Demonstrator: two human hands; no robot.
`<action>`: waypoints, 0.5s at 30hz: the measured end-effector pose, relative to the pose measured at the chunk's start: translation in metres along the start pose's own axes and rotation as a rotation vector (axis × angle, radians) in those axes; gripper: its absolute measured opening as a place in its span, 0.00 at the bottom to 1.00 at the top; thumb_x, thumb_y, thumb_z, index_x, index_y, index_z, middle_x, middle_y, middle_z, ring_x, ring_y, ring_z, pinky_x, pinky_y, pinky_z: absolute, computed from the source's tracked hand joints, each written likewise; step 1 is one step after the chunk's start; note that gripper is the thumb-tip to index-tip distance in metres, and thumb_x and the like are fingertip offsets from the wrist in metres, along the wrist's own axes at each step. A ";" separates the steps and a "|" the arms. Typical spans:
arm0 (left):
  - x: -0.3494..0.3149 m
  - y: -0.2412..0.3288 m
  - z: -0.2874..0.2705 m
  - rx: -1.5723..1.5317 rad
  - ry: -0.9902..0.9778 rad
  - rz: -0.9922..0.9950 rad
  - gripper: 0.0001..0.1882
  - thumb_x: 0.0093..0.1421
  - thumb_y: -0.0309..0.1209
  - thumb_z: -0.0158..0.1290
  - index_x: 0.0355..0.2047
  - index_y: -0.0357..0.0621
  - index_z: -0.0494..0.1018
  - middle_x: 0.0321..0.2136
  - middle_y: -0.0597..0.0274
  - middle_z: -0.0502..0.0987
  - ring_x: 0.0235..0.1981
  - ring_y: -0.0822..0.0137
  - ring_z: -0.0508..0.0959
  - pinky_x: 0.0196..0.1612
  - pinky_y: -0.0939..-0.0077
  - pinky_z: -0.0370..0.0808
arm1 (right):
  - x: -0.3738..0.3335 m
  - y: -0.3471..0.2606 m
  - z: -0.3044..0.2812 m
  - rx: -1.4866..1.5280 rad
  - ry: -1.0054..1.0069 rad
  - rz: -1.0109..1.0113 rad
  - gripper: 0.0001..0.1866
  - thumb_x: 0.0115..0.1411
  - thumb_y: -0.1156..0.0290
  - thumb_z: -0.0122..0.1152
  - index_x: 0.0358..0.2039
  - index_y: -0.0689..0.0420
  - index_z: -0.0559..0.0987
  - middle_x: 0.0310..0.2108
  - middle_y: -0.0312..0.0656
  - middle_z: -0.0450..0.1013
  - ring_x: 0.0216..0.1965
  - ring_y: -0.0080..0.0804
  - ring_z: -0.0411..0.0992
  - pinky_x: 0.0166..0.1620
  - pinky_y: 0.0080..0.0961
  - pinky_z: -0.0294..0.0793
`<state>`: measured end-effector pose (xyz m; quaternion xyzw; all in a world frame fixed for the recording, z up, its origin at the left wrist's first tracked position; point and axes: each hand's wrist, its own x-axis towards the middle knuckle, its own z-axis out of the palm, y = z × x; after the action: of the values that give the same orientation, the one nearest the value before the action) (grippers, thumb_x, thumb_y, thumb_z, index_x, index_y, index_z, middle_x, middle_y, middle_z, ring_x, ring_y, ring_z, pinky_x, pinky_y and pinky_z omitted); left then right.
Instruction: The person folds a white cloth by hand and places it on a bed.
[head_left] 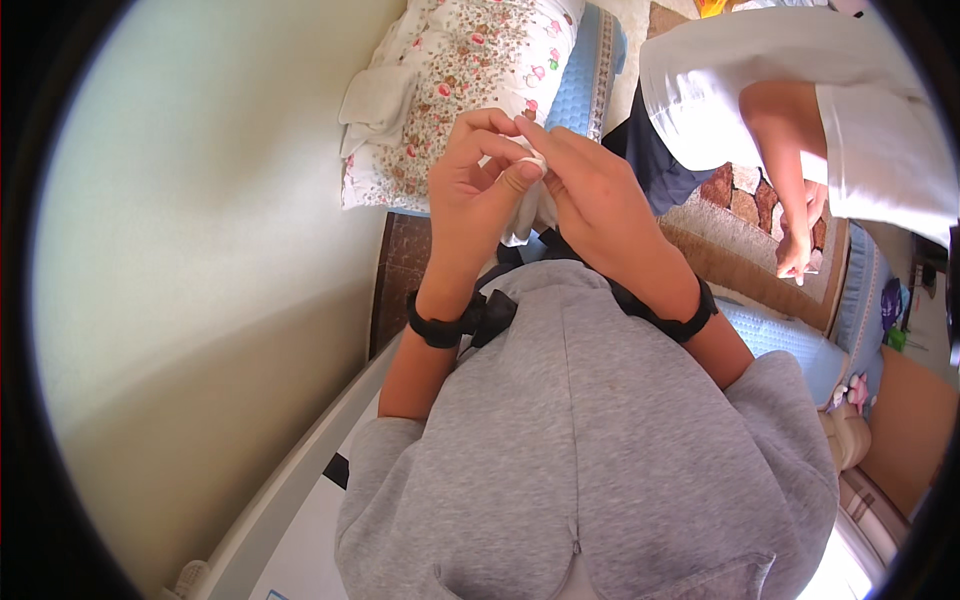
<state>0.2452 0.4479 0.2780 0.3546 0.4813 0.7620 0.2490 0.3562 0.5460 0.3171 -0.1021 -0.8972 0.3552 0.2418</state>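
Pinching the white cloth at the upper centre of the frame, your left hand has thumb and forefinger closed on its edge, the forefinger arched. Your right hand comes in from the right, fingers nearly straight and together; its palm side is turned away, so you cannot tell whether it grips. The rest of the cloth hangs below your hands, just above your grey top. With so little caught at the fingertips, it could slip if your left thumb eases off; your fingers cover part of it, so a fold could bunch unseen. Farther out, floral bedding and a towel lie left of the upper centre. At upper right, a co-worker's hand is over the rug, well apart from yours.
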 end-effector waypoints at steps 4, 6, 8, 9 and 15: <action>-0.001 -0.002 -0.004 -0.069 -0.014 -0.046 0.07 0.59 0.27 0.58 0.34 0.38 0.72 0.38 0.65 0.72 0.42 0.71 0.72 0.48 0.74 0.68 | 0.000 -0.001 0.005 -0.020 0.008 -0.019 0.20 0.54 0.79 0.53 0.50 0.63 0.71 0.28 0.48 0.68 0.31 0.47 0.68 0.34 0.38 0.68; -0.003 -0.001 -0.007 -0.102 -0.016 -0.084 0.07 0.59 0.27 0.58 0.33 0.39 0.72 0.38 0.65 0.72 0.42 0.71 0.72 0.48 0.74 0.68 | 0.002 -0.002 0.006 -0.050 0.015 -0.040 0.20 0.54 0.79 0.52 0.50 0.63 0.71 0.28 0.47 0.68 0.31 0.46 0.68 0.34 0.37 0.68; -0.002 0.004 -0.008 -0.062 -0.027 -0.087 0.07 0.60 0.28 0.57 0.34 0.40 0.71 0.37 0.66 0.73 0.41 0.72 0.73 0.47 0.76 0.69 | 0.003 -0.006 0.006 -0.083 0.021 -0.064 0.20 0.54 0.79 0.52 0.50 0.62 0.71 0.28 0.46 0.68 0.31 0.46 0.69 0.34 0.37 0.68; -0.003 0.004 -0.008 -0.062 -0.025 -0.084 0.07 0.60 0.28 0.57 0.34 0.40 0.71 0.37 0.66 0.73 0.41 0.72 0.73 0.47 0.76 0.69 | 0.003 -0.008 0.007 -0.107 0.012 -0.054 0.20 0.54 0.79 0.53 0.49 0.62 0.72 0.28 0.46 0.68 0.31 0.45 0.69 0.34 0.37 0.68; -0.008 0.002 -0.017 -0.121 -0.018 -0.217 0.10 0.62 0.31 0.56 0.39 0.42 0.68 0.36 0.69 0.73 0.38 0.77 0.71 0.43 0.83 0.67 | 0.010 -0.008 0.008 -0.140 0.004 -0.060 0.17 0.53 0.78 0.56 0.45 0.58 0.76 0.27 0.44 0.69 0.31 0.44 0.69 0.34 0.36 0.69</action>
<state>0.2372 0.4316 0.2724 0.2917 0.4678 0.7550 0.3551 0.3437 0.5390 0.3216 -0.0926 -0.9219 0.2842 0.2464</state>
